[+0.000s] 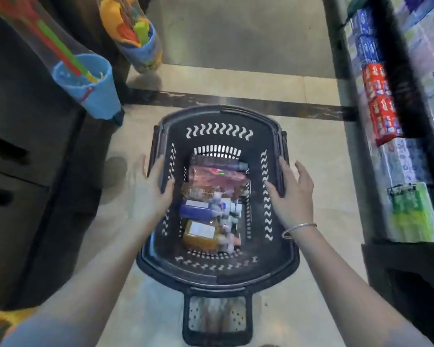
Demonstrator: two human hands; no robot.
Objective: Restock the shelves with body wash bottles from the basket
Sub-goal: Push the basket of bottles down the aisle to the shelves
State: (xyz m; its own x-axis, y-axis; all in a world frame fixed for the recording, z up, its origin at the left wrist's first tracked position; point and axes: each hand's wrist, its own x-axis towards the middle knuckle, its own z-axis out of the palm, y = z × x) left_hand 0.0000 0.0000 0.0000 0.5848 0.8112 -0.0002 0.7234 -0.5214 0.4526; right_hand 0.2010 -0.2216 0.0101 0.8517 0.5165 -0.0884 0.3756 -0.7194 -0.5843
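Below: black basket (pixel 218 116) on floor (pixel 311 151), body wash bottles (pixel 201 231) lying along its bottom. Left hand (pixel 158 186) grips left rim, right hand (pixel 290 190) grips right rim. Shelves (pixel 396 146) at right edge.

Single head-worn wide-angle view, looking steeply down and forward from above the person's own forearms, which enter from the near edge. The black basket (pixel 218 271) on the tiled floor (pixel 311 151) sits centred and close beneath the lens, with the left hand (pixel 156 189) and right hand (pixel 292 194) on its two side rims. Straight lines bow at the frame's edges, where shelves (pixel 396 146) run along the right and a dark cabinet (pixel 23 171) along the left; only this one view is given.
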